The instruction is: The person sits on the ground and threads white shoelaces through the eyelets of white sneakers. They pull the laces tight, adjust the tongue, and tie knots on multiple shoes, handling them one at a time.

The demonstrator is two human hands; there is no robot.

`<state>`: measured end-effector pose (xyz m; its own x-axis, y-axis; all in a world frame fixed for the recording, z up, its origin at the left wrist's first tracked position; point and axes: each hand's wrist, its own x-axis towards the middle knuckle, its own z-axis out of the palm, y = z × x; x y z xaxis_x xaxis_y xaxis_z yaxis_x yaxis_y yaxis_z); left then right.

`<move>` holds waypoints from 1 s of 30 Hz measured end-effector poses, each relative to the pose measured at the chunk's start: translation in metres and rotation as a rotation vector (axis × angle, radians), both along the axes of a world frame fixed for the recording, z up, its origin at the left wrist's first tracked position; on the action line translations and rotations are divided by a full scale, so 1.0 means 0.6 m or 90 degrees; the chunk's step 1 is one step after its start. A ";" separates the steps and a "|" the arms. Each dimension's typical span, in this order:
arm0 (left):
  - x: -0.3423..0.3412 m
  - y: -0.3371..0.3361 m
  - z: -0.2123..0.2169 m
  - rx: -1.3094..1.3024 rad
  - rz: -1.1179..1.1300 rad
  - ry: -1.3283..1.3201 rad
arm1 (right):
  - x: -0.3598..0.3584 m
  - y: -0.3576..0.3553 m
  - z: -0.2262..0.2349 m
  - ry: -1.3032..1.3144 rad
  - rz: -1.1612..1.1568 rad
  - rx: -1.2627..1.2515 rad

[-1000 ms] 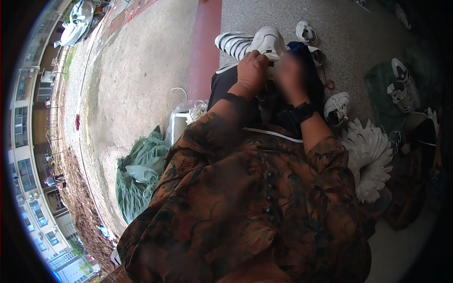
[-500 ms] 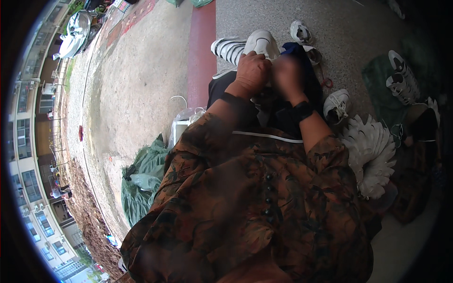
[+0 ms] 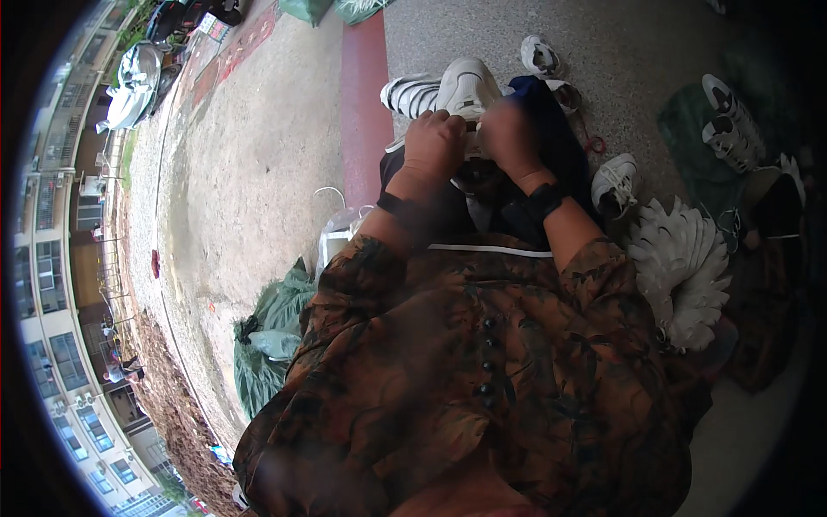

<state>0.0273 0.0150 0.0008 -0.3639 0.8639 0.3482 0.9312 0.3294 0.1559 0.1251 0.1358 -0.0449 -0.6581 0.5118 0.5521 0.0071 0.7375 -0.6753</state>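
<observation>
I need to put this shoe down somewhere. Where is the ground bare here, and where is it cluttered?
Bare grey concrete lies left of the red painted strip; speckled paving is open ahead. Right of the right hand, loose white sneakers crowd the ground; the left hand grips a white sneaker.

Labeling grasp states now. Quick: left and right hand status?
Left hand: closed, gripping the white sneaker.
Right hand: blurred, on the same sneaker; grip cannot be told.

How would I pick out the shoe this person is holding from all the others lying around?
Start at the red stripe along the pavement, then look just right of it to the person's left hand and right hand. The white sneaker is gripped between them, raised over the lap, while every other shoe lies on the ground.
</observation>
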 end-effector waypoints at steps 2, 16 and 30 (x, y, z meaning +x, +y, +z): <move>0.002 0.004 -0.002 -0.038 -0.011 0.058 | -0.001 0.002 -0.003 -0.014 -0.009 0.001; 0.014 0.006 -0.023 0.042 0.071 -0.062 | -0.003 0.006 -0.011 0.024 -0.023 -0.067; 0.016 0.020 -0.047 0.140 0.048 -0.008 | -0.004 0.008 -0.024 0.028 -0.010 -0.147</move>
